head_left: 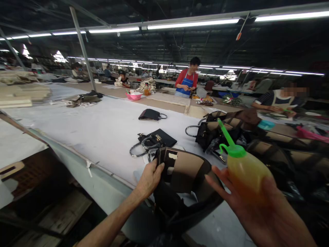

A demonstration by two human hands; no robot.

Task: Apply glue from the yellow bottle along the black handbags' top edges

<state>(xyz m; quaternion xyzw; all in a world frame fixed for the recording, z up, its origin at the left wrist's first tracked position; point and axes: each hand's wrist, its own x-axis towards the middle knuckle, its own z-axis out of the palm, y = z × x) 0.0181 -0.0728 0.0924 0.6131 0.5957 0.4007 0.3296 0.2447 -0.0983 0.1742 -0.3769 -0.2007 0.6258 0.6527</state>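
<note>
My left hand (149, 178) grips the edge of a brown and black handbag (187, 178) that rests on the near part of the white table (102, 127). My right hand (259, 206) is wrapped round a plastic squeeze bottle (245, 168) of yellow liquid. Its green cap and long nozzle point up and to the left, above the bag. The bottle is held to the right of the bag and does not touch it.
Two black bags (154, 140) (151, 115) with ring handles lie farther along the table. A pile of brown bags (231, 127) sits to the right. A person in a blue apron (187, 82) stands across; another person (280, 99) sits at right. A pink basin (133, 96) stands behind.
</note>
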